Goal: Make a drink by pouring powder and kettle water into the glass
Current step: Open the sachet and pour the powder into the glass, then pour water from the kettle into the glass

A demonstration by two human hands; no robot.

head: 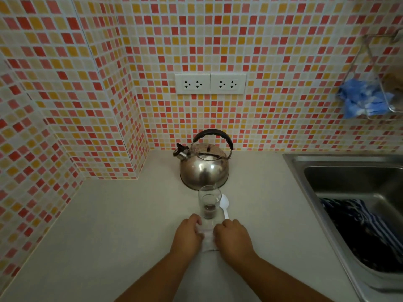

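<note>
A clear glass [208, 201] stands on the white counter [122, 216], with dark brown powder at its bottom. Behind it sits a steel kettle [204, 168] with a black handle, spout to the left. A white plastic spoon [224, 204] lies just right of the glass. In front of the glass, my left hand [187, 235] and my right hand [232, 237] both pinch a small clear plastic packet [207, 237] lying flat on the counter between them. The packet's contents cannot be made out.
A steel sink [349, 168] with a dark striped cloth [366, 227] inside fills the right side. Mosaic-tiled walls close the back and left. Two socket plates [210, 83] are on the back wall. A wire rack holding blue cloth [359, 99] hangs at upper right.
</note>
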